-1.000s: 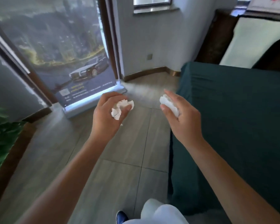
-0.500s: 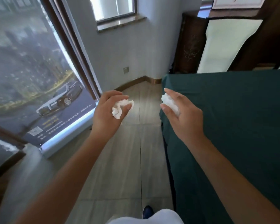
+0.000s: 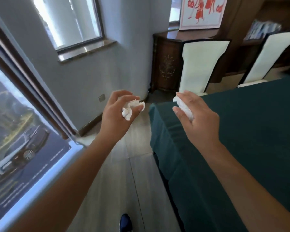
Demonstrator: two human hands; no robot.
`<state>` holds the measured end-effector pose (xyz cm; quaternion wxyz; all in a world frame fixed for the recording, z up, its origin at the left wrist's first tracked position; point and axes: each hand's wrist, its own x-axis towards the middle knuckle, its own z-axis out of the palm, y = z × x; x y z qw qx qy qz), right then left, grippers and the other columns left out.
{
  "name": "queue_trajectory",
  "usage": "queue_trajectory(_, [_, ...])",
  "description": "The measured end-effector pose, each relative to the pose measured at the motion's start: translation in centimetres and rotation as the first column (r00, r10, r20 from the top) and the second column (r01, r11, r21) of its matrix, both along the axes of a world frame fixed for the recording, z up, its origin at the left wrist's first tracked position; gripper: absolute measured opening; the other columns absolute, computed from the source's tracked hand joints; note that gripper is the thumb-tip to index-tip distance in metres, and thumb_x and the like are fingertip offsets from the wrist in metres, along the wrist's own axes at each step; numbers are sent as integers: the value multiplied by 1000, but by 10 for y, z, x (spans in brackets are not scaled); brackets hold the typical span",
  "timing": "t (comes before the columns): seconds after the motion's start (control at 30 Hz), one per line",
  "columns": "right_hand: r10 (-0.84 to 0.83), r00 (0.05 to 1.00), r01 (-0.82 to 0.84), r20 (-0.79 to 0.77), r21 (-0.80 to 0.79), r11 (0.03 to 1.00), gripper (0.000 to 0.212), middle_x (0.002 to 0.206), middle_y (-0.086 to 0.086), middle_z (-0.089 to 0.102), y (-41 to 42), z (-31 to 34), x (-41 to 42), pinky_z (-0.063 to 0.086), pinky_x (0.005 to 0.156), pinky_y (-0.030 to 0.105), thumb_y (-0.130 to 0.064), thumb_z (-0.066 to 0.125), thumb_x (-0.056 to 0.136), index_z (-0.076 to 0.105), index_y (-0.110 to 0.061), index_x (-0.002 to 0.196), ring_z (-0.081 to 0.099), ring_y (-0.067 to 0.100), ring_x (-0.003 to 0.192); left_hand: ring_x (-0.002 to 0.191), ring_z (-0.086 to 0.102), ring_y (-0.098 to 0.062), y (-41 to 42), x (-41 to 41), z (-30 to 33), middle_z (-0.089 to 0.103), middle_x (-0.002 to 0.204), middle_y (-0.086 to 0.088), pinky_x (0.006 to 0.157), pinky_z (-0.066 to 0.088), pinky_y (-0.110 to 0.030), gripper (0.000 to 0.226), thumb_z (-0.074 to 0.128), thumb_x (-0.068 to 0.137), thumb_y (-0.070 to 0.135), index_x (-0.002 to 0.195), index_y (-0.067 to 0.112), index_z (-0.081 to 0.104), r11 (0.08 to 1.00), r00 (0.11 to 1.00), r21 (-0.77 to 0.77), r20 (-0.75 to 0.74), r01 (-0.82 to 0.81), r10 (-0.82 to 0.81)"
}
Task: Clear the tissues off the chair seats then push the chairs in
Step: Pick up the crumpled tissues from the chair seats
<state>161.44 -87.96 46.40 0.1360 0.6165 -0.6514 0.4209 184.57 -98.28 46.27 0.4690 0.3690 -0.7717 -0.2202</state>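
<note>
a crumpled tissue (image 3: 131, 108) is gripped in the left hand (image 3: 118, 114); another tissue (image 3: 184, 107) is clutched in the right hand (image 3: 197, 121), above the table (image 3: 249, 131) edge.

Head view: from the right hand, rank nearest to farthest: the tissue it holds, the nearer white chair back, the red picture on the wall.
1. Tissue, in the right hand's own grip.
2. Nearer white chair back, just beyond the green table corner.
3. Red picture, high on the far wall, behind the cabinet.
</note>
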Motion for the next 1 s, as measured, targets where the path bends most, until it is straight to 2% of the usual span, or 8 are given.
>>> queue_trajectory(0.17, [-122, 992, 120, -40, -45, 992, 38, 143, -3, 63, -43, 13, -11, 50, 82, 21, -44, 59, 104, 65, -26, 137, 63, 11, 118, 108, 62, -12, -79, -30, 19, 61, 122, 0, 86, 44, -5, 27, 78, 90, 33, 110, 15, 76, 995, 995, -29, -7, 95, -96])
queue_trajectory(0.3, [-215, 975, 213, -59, -43, 976, 38, 142, 0, 64, -76, 11, -40, 55, 73, 24, -44, 59, 104, 66, -26, 137, 70, 16, 107, 111, 55, 4, -130, -74, 21, 58, 124, 5, 87, 41, -3, 27, 77, 91, 35, 112, 18, 76, 978, 979, -28, -12, 205, -206])
queue_trajectory(0.37, [-230, 972, 227, -57, -48, 973, 38, 142, -2, 64, -90, 8, -55, 58, 72, 29, -44, 60, 103, 66, -27, 136, 69, 15, 108, 113, 56, -1, -145, -93, 17, 58, 125, 4, 87, 41, -3, 29, 78, 90, 35, 112, 17, 76, 974, 975, -29, -9, 223, -224])
queue_trajectory(0.5, [-283, 958, 280, -43, -58, 958, 41, 142, -2, 64, -130, 2, -102, 57, 74, 29, -48, 59, 102, 66, -26, 136, 67, 14, 110, 116, 59, -14, -187, -138, 12, 59, 126, 3, 88, 43, -5, 30, 78, 89, 36, 113, 18, 76, 967, 967, -4, 1, 254, -254])
queue_trajectory(0.63, [-269, 963, 268, -8, -54, 962, 40, 143, -1, 63, -176, 5, -146, 60, 76, 34, -45, 62, 102, 65, -25, 137, 67, 17, 116, 117, 59, -13, -228, -175, 19, 59, 126, 2, 89, 42, -4, 29, 78, 90, 35, 113, 17, 76, 969, 969, -29, 11, 245, -245])
queue_trajectory(0.8, [-252, 967, 253, 22, -114, 961, 39, 140, 0, 65, -225, 15, -182, 59, 82, 32, -41, 66, 102, 67, -22, 136, 66, 15, 119, 118, 58, -13, -279, -216, 30, 59, 128, 0, 90, 41, -3, 29, 77, 91, 34, 114, 17, 75, 966, 967, -39, 24, 254, -253])
queue_trajectory(1.0, [-335, 942, 330, -7, -141, 933, 38, 137, -1, 67, -275, 15, -214, 59, 79, 30, -45, 62, 102, 69, -23, 133, 67, 13, 116, 118, 58, -11, -345, -258, 27, 59, 128, 1, 93, 44, -8, 34, 74, 90, 41, 115, 18, 74, 945, 947, -58, 1, 321, -321])
